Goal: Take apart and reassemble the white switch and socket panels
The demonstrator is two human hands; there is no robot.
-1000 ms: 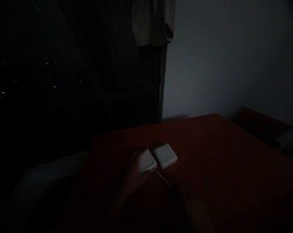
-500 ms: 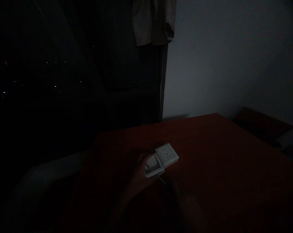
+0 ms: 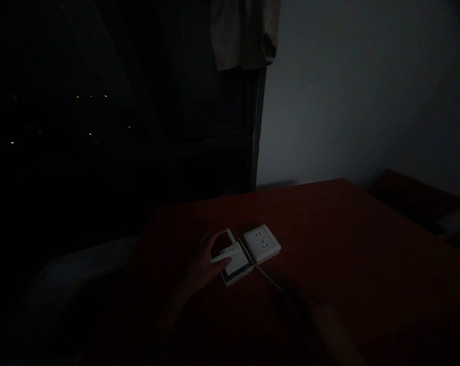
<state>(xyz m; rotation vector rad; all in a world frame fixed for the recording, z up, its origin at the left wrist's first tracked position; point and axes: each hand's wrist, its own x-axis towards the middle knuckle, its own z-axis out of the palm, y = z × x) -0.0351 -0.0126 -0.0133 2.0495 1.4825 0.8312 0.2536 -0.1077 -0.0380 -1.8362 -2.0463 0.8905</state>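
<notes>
My left hand [image 3: 202, 267] is closed on a white square cover frame [image 3: 231, 236], tilted up, its fingers at the far side and thumb at the near side. Beneath it a white switch or socket panel [image 3: 237, 260] with a dark edge lies on the table; its face is partly hidden. Very dim in shadow, my right hand [image 3: 323, 317] grips what looks like a screwdriver [image 3: 268, 277]. The thin shaft points up and left, its tip beside the panel's right corner. Just right of the panel sits a white wall socket [image 3: 262, 243], face up, with several dark slots.
The reddish-brown table [image 3: 351, 244] runs back to a pale wall [image 3: 329, 101]. At the left is a dark window [image 3: 81, 112] with small lights. A cloth [image 3: 245, 35] hangs at the top. Another brown surface [image 3: 412, 195] stands at the right.
The cover frame has come up off the panel in my left hand and tilted, uncovering the panel's dark edge. My right hand has drawn back right and down with the screwdriver.
</notes>
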